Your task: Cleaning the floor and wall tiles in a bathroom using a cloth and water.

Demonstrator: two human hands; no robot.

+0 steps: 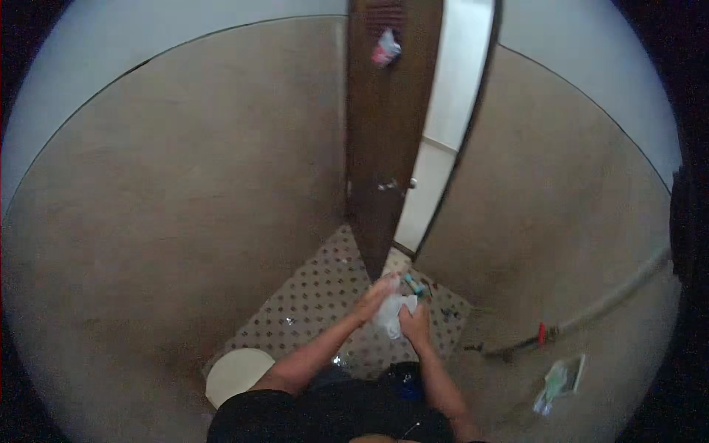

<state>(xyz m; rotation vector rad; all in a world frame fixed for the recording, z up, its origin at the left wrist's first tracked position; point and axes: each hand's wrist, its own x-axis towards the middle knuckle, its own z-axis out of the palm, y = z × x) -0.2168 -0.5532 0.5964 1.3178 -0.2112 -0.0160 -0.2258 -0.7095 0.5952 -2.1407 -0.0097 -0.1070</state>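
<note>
A thin, crumpled white sheet or bag hangs between my two hands, in front of my body. My right hand grips its right edge, thumb on top. My left hand touches its upper left side with the fingers stretched forward. Blur hides whether those fingers close on it. Just beyond my hands, a blue-green object, perhaps a bottle or a brush, lies near the floor's far corner. Below them spreads a floor of small patterned tiles, with bright wet-looking glints.
A brown door with a hanging plastic bag stands ajar ahead. A round cream stool or lid is at my left. Near my right forearm sits a dark blue container. A pipe with a red handle runs along the right wall.
</note>
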